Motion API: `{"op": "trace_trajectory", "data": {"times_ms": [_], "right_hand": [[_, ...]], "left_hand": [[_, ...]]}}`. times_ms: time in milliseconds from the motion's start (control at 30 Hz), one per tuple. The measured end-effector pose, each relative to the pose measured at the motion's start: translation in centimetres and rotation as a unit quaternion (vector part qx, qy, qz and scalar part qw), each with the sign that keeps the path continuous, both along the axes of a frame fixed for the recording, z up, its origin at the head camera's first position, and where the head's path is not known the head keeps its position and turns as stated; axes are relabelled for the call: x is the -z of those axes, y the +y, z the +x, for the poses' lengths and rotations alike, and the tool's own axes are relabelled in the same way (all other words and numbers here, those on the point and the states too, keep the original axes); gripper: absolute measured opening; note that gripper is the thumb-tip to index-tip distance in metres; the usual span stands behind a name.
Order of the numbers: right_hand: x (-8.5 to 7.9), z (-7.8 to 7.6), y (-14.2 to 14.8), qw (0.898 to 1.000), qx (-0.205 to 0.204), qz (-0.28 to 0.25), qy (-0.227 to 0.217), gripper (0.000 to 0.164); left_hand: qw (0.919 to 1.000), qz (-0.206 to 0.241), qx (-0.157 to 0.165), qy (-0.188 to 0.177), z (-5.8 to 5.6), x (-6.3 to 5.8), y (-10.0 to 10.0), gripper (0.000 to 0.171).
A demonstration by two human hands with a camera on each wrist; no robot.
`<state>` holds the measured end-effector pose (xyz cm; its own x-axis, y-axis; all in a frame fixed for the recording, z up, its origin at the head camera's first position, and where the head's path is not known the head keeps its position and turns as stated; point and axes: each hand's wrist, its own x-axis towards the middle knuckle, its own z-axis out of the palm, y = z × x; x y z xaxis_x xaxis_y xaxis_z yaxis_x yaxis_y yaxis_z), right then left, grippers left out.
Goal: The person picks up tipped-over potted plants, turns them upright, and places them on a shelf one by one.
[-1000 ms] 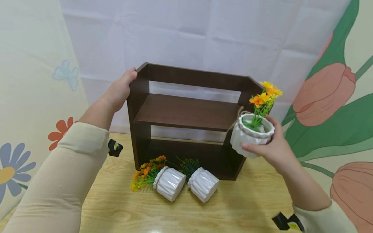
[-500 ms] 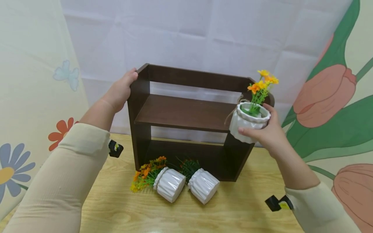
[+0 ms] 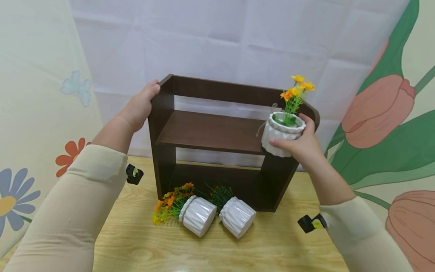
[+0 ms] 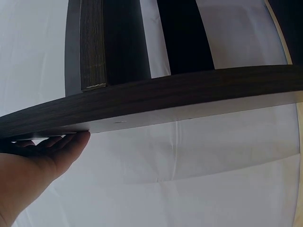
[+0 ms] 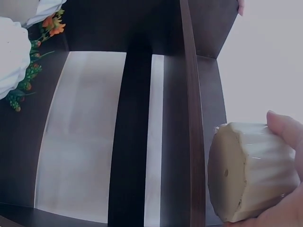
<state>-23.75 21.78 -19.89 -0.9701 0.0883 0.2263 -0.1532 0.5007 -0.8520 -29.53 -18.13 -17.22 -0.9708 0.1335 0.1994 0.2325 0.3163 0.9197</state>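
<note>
Right hand [image 3: 303, 146] has its fingers curled round an upright white fluted ceramic pot [image 3: 276, 130], by the upper right of the dark-brown wooden shelf [image 3: 210, 131]! Left hand [image 3: 140, 107] rests straight fingers against the far side

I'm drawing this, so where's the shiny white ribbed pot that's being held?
In the head view, that pot is right of centre, in the right hand, near the right end of the dark brown wooden shelf.
</note>
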Motion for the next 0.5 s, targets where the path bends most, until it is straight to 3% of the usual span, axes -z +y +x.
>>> {"op": "trace_trajectory", "data": {"times_ms": [500], "right_hand": [[0.7,-2.4,-0.7,1.0,0.008,-0.013,-0.004,0.119]], "left_hand": [[1.0,-0.006,0.0,0.0,-0.1,0.1,-0.1,0.063]]}}
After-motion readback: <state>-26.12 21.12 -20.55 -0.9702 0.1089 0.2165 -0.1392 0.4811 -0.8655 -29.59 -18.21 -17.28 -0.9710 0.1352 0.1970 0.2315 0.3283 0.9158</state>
